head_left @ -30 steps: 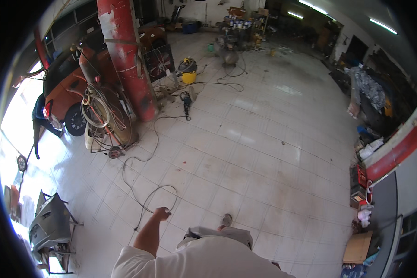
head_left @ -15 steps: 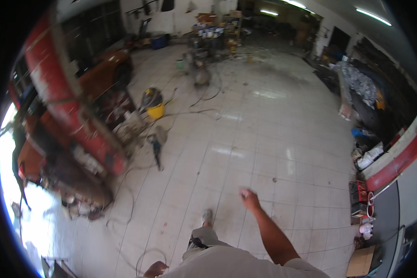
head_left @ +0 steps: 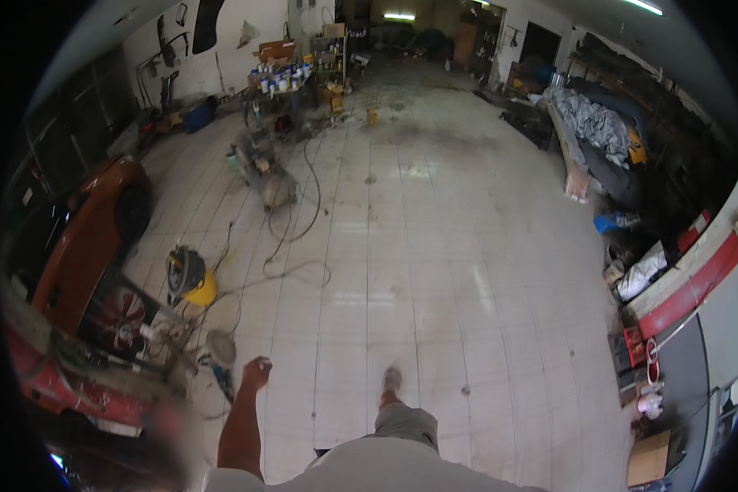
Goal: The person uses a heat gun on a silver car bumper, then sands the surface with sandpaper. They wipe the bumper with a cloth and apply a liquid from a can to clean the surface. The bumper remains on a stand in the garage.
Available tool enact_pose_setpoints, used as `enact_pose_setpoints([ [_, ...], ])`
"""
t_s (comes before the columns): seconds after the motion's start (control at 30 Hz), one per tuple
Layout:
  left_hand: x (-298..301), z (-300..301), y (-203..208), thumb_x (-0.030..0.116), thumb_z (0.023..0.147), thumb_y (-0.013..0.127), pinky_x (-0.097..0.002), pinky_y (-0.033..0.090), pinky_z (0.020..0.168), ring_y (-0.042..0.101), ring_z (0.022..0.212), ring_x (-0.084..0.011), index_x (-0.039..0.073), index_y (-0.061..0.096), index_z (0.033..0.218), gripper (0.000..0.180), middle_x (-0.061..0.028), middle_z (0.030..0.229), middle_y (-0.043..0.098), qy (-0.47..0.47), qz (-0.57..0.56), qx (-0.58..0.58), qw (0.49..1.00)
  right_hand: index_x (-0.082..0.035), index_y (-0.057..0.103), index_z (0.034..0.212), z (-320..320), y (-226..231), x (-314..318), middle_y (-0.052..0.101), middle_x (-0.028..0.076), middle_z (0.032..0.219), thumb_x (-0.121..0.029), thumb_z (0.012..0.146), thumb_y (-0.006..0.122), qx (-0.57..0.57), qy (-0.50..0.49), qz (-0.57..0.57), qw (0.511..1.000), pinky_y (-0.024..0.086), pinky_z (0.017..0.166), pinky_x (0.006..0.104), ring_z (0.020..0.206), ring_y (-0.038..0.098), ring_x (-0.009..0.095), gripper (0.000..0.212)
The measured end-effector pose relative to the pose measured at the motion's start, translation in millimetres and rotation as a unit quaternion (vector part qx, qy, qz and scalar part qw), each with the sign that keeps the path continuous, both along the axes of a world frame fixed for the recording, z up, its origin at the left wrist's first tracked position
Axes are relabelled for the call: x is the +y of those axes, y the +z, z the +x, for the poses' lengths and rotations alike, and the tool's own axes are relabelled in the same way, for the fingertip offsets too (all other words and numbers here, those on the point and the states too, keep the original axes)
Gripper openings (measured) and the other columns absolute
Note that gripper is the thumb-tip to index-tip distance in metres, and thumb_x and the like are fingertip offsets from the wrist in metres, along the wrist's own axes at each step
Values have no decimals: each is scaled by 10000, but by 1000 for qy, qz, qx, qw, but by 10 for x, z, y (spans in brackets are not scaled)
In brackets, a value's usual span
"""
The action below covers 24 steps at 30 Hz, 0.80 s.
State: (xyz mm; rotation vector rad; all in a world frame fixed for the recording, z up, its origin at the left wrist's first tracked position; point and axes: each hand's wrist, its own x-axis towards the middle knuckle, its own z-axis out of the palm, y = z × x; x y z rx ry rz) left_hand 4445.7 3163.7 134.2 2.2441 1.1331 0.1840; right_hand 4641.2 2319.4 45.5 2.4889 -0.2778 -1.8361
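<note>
While your left hand [head_left: 257,374] hangs out ahead of you, apparently to balance the forward shoe [head_left: 393,380], its fingers look loosely curled, but whether they pinch anything cannot be told; your right hand is out of view. The power tool [head_left: 218,380] with its round pad [head_left: 221,348] lies on the tiled floor [head_left: 435,271], to the left of that hand, near the yellow bucket vacuum [head_left: 197,289] and orange car [head_left: 90,238], probably grouped there for shared reach.
</note>
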Motion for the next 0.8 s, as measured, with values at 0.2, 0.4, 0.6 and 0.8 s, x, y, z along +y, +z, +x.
enact_pose_setpoints([
  [0.2, 428, 1190, -685, 489, 899, 740, -421, 567, 928, 715, 1059, -316, 192, 712, 1251, 461, -136, 1137, 757, -120, -183, 225, 950, -113, 663, 1335, 2987, -443, 3497, 646, 155, 1383, -472, 1014, 489, -107, 197, 149, 963, 441, 1110, 480, 1315, 565, 380, 512],
  [0.4, 975, 1472, -1133, 468, 1033, 514, -422, 459, 1112, 604, 1294, -287, 181, 677, 1341, 451, -107, 1425, 627, -219, -207, 362, 882, -114, 735, 1220, 6035, 2011, 7461, 708, 205, 1222, -389, 994, 613, -345, 157, 512, 771, 532, 981, 456, 1115, 676, 383, 376],
  [0.6, 2834, 3443, -1438, 468, 1048, 448, -462, 432, 1138, 551, 1347, -327, 134, 607, 1414, 521, -156, 1488, 558, -133, -328, 377, 856, -136, 747, 1201, 8152, 1186, 8535, 729, 193, 1167, -363, 1000, 613, -477, 121, 423, 761, 562, 920, 459, 1036, 702, 369, 331],
  [0.8, 5841, 6406, -987, 476, 970, 625, -472, 497, 1041, 638, 1207, -388, 108, 725, 1243, 469, -204, 1232, 709, -80, 5, 222, 972, -81, 736, 1164, 8141, -114, 7240, 735, 135, 1086, -338, 935, 702, -172, 191, 201, 945, 555, 887, 425, 996, 693, 273, 345],
])
